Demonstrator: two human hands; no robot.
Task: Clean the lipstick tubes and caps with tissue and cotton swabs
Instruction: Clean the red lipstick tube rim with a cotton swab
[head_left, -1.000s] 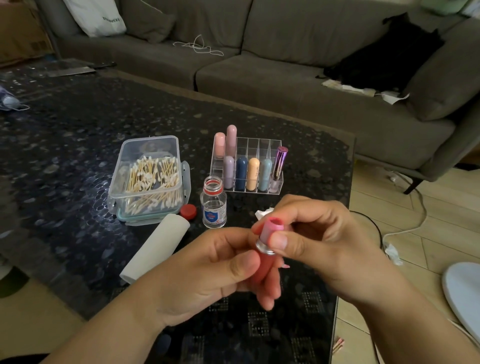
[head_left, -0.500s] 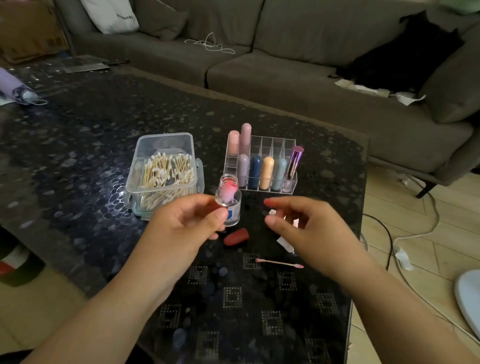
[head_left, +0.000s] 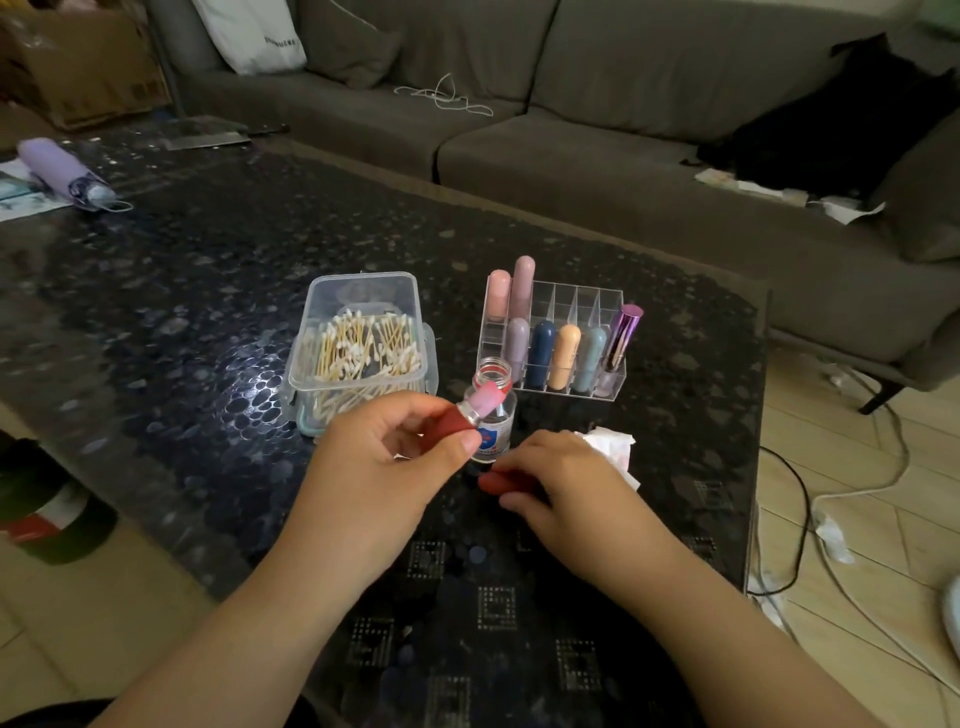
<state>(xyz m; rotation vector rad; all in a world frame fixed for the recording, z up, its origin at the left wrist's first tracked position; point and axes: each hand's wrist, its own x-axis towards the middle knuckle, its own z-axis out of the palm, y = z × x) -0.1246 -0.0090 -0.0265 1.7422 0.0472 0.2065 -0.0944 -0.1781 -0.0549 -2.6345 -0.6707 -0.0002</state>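
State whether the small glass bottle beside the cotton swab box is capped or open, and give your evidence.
Open. The small glass bottle stands upright with its red-ringed mouth bare; no cap sits on it.

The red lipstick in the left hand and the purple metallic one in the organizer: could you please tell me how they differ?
The red lipstick is uncapped, its pink bullet exposed; the purple metallic lipstick is capped. The red one is tilted in the left hand; the purple one stands leaning in the clear organizer, at its front right corner. The red body looks matte, the purple one shiny. Both are slim tubes.
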